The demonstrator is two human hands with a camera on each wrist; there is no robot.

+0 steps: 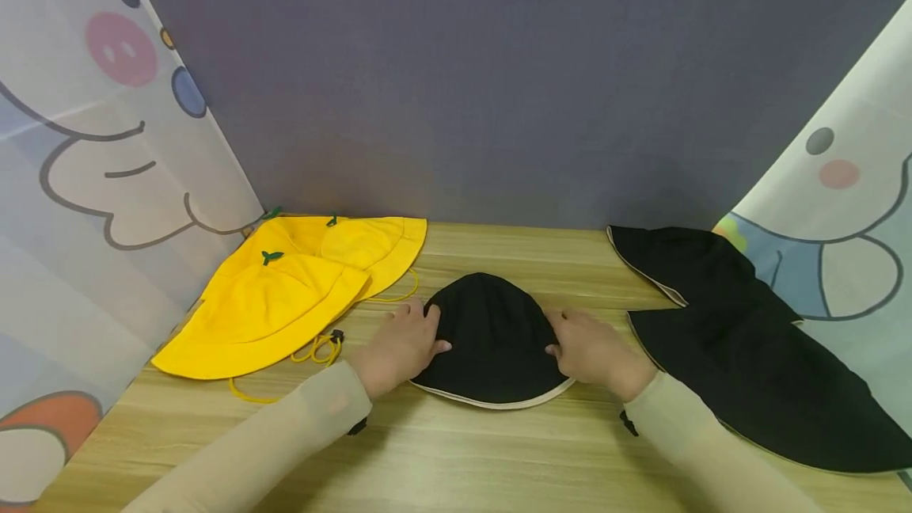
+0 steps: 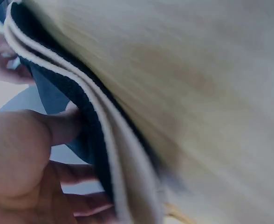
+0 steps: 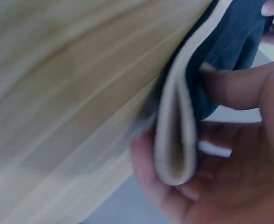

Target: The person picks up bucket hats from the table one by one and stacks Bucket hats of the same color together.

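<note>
A black bucket hat (image 1: 492,339) with a pale-edged brim lies folded flat on the wooden table, crown pointing away. My left hand (image 1: 406,343) grips its left side, thumb on top near the brim. On the opposite side my right hand (image 1: 591,347) holds the hat, its thumb on the upper face. In the left wrist view the thumb (image 2: 65,126) presses the dark cloth beside the doubled pale edge. The right wrist view shows fingers curled under the folded brim (image 3: 176,172), where the two layers meet in a loop.
Several yellow hats (image 1: 278,299) with green sprouts and yellow cords overlap at the left. Two more black hats (image 1: 762,386) lie overlapping at the right. A grey panel (image 1: 499,85) rises behind the table (image 1: 484,457), with cartoon-printed cloth (image 1: 107,165) at both sides.
</note>
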